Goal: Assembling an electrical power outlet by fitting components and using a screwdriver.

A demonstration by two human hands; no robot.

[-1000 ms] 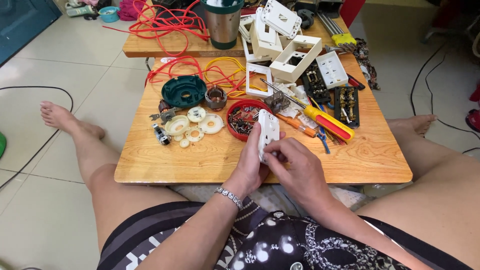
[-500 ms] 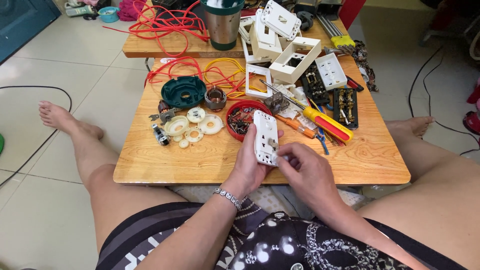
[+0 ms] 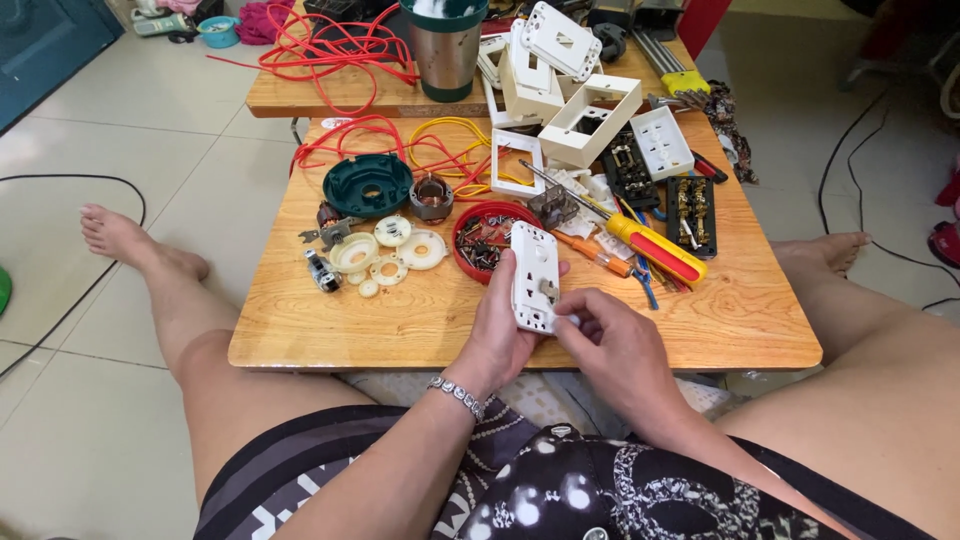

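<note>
Above the wooden table (image 3: pixel 740 330), left hand (image 3: pixel 500 335) grips white socket plate (image 3: pixel 534 277).

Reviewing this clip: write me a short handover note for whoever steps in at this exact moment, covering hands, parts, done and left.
Left hand: holds the white socket plate upright over the near edge of the wooden table.
Right hand: fingertips pinch at the plate's lower right corner; whether they hold a small part cannot be told.
Parts: red bowl of small hardware just behind the plate, yellow-handled screwdriver to its right, white plastic rings and green round cover to the left.
Done: plate is picked up, in hand.
Left: work at that corner is unfinished; the screwdriver lies untouched.
</note>
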